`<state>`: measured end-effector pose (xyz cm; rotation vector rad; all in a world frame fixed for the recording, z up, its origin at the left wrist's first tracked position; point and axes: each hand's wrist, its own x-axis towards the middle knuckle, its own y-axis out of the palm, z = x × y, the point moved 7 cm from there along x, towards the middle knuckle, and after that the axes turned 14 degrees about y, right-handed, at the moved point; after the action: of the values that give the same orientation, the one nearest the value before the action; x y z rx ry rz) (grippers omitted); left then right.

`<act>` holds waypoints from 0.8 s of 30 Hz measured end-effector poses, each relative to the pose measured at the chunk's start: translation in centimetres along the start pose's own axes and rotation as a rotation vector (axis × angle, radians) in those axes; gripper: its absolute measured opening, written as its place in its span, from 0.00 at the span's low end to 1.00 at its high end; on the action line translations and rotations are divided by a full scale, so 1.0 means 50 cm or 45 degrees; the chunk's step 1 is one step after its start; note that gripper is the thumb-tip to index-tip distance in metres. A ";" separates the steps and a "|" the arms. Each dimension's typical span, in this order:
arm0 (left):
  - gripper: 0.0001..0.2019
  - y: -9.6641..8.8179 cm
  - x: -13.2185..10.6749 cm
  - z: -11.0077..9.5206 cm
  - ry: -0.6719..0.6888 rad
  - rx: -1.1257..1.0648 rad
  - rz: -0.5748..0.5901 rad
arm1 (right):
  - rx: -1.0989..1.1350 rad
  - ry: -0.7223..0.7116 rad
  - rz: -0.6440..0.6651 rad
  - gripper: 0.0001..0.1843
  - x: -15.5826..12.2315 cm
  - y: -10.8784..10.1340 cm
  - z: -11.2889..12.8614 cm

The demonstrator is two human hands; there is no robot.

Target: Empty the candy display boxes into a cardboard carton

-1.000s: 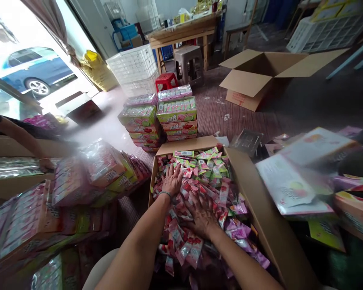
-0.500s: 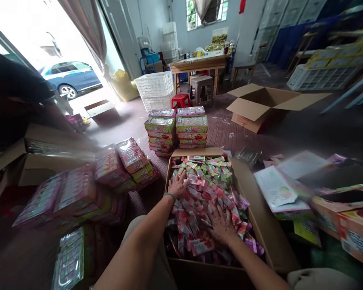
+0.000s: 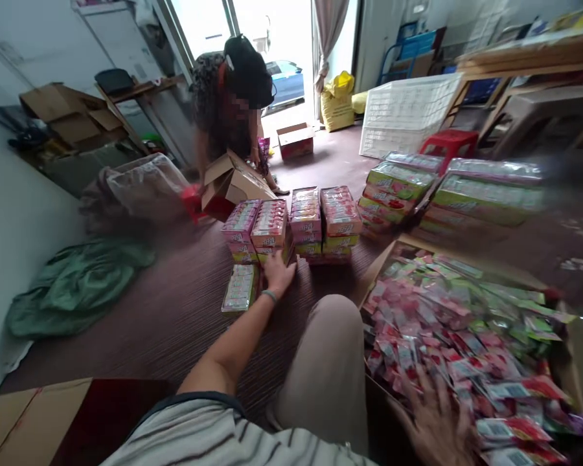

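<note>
My left hand (image 3: 278, 272) reaches out over my knee to the floor, fingers spread against the base of a stack of pink and green candy display boxes (image 3: 257, 230). A single flat box (image 3: 240, 288) lies on the floor just left of that hand. My right hand (image 3: 434, 421) rests open, fingers apart, on the heap of small pink, red and green candy packets (image 3: 457, 330) inside an open cardboard carton (image 3: 376, 265) at my right. Neither hand grips anything.
More box stacks stand ahead (image 3: 326, 223) and to the right (image 3: 398, 191), (image 3: 486, 197). Another person (image 3: 228, 103) bends over an open carton (image 3: 233, 184) near the doorway. A green cloth (image 3: 75, 285) lies left, a white crate (image 3: 408, 113) and red stool (image 3: 449, 142) behind.
My view has swung left. My left hand left the candy packets and moved out to the box stack on the floor. The right hand stays on the packets.
</note>
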<state>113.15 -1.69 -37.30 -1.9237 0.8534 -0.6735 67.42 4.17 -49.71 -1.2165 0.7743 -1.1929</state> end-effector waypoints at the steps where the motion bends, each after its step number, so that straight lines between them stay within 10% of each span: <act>1: 0.39 -0.012 -0.005 0.089 -0.237 0.107 0.043 | -0.011 -0.082 -0.006 0.36 -0.015 -0.009 0.024; 5: 0.53 -0.016 -0.022 0.324 -0.657 0.176 0.142 | -0.040 -0.137 -0.089 0.39 -0.032 -0.042 0.054; 9: 0.65 0.019 -0.036 0.439 -0.821 0.189 0.219 | -0.118 -0.126 -0.034 0.37 -0.024 -0.038 0.039; 15: 0.57 0.085 -0.056 0.493 -0.770 0.054 0.291 | -0.184 -0.226 -0.045 0.34 -0.022 -0.035 0.029; 24: 0.54 0.031 -0.133 0.483 -0.856 -0.552 -0.030 | -0.186 -0.118 0.134 0.34 -0.017 -0.001 -0.002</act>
<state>126.35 15.27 -50.27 -2.3315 0.5653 0.1838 67.12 4.94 -49.82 -1.3242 0.8571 -1.0014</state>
